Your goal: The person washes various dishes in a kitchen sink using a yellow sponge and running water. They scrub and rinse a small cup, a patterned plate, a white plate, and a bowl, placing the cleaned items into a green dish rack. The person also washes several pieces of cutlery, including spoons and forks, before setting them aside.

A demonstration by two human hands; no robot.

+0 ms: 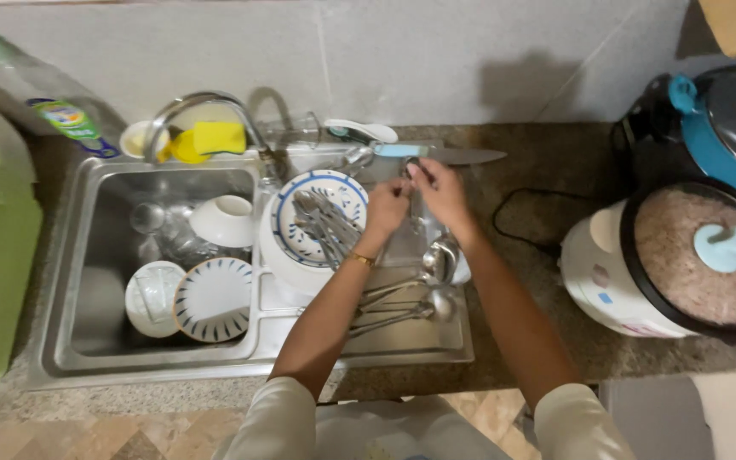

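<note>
Small metal utensil [413, 170] — pinched between both hands over the draining board, just in front of the blue-handled knife [436, 155]. Left hand [388, 207] and right hand [438, 189] both grasp it at the fingertips. Risk, as I judge it: wet fingers slip and it drops onto the ladles [402, 302] below, or a knuckle brushes the knife blade. Utensil's shape is hard to make out — fingers cover most of it. Glassware in the sink [78, 281] is blurred.
</note>
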